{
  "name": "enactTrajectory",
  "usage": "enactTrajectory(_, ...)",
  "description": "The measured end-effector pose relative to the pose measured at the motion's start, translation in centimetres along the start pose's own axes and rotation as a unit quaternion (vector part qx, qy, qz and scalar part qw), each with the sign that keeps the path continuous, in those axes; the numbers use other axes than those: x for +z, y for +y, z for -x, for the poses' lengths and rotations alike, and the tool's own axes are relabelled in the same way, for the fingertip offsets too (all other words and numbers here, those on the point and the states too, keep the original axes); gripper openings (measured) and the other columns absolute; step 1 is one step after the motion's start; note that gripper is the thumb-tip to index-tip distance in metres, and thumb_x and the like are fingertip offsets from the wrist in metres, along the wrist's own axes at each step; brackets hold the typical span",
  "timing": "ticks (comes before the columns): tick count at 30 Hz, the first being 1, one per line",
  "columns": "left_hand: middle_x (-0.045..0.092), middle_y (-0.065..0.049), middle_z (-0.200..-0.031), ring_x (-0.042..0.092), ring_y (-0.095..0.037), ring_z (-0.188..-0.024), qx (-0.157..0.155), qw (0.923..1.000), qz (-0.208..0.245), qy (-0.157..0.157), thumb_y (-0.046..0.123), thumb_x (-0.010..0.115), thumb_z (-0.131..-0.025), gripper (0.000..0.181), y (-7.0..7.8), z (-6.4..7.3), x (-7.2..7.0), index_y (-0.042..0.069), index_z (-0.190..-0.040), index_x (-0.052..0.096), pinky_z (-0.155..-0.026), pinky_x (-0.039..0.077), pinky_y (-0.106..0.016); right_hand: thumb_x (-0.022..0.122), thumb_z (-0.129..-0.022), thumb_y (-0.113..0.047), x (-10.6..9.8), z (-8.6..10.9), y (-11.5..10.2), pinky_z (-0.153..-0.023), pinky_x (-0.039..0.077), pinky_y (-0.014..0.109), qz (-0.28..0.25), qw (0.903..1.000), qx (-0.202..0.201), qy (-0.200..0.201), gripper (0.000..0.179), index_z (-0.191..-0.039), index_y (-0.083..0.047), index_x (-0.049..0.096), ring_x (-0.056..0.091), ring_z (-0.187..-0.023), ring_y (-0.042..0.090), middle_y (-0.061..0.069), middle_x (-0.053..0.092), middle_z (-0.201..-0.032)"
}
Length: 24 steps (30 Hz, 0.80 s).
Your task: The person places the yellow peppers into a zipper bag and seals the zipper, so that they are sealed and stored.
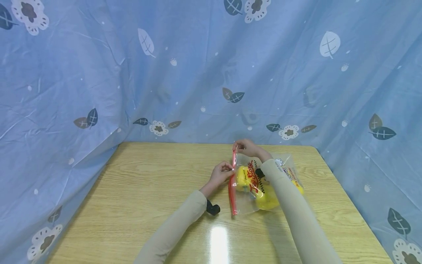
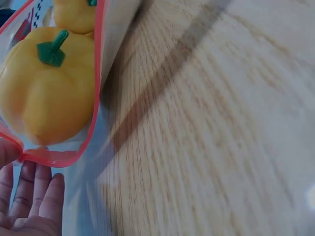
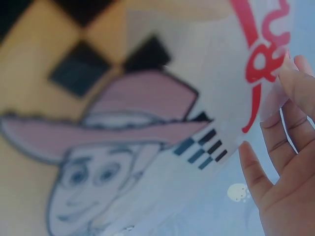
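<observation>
A clear printed zip bag (image 1: 244, 208) with a red zip edge (image 2: 98, 59) lies on its side on the table. Through its gaping mouth, the left wrist view shows a yellow bell pepper (image 2: 59, 93) with a green stem, and part of a second yellow pepper (image 2: 74, 14) behind it. My left hand (image 1: 221, 175) pinches the red edge partway along, thumb on one side and fingers on the other. At the edge's far end, my right hand (image 1: 248, 147) pinches the bag's corner. A printed cartoon face in a hat (image 3: 98, 182) fills much of the right wrist view.
The wooden table (image 1: 158, 172) reaches back to a blue patterned curtain (image 1: 197, 73), which also hangs along both sides. Black wrist-worn devices show at the left wrist (image 1: 212, 208) and right wrist (image 1: 259, 173). The right forearm (image 1: 296, 209) passes over part of the bag.
</observation>
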<state>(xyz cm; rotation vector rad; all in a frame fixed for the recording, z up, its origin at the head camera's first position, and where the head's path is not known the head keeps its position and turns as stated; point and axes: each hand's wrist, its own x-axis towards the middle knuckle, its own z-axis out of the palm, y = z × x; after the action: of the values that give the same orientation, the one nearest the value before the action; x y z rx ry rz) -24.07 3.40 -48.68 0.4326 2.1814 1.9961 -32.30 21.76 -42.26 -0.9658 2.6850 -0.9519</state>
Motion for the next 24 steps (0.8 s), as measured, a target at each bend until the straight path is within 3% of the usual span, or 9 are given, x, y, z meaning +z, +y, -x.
enactTrajectory(9,0.063,-0.020,-0.087,0.051,-0.007,-0.065,0.006,0.9998,0.017,-0.003,-0.002,0.063,-0.083,0.021,-0.18,0.20,0.12,-0.015,-0.097,0.054,-0.057,0.042,-0.018,0.055,-0.090,0.001,-0.15,-0.12,0.33,-0.061,0.042,0.028,0.007,0.9999,0.013,0.001,0.010,-0.097,0.002,0.061,0.051,-0.065,0.019,0.014,0.060,-0.075)
enactTrajectory(15,0.062,-0.026,-0.091,0.051,-0.008,-0.068,0.009,0.9998,0.015,-0.008,-0.003,0.064,-0.082,0.021,-0.07,0.32,0.14,-0.014,-0.097,0.054,-0.058,0.042,-0.017,0.057,-0.089,0.001,-0.10,-0.11,0.51,-0.062,0.045,0.027,0.010,0.9999,0.006,0.008,0.013,-0.102,0.001,0.059,0.053,-0.067,0.019,0.013,0.059,-0.074)
enactTrajectory(24,0.063,-0.025,-0.093,0.054,-0.007,-0.073,0.002,0.9999,0.011,-0.008,-0.002,0.064,-0.083,0.019,0.13,0.63,0.19,-0.012,-0.096,0.055,-0.064,0.044,-0.016,0.055,-0.090,0.001,-0.20,0.11,0.49,-0.063,0.044,0.028,0.005,0.9999,0.006,0.008,0.009,-0.096,0.002,0.061,0.055,-0.072,0.034,0.020,0.060,-0.079)
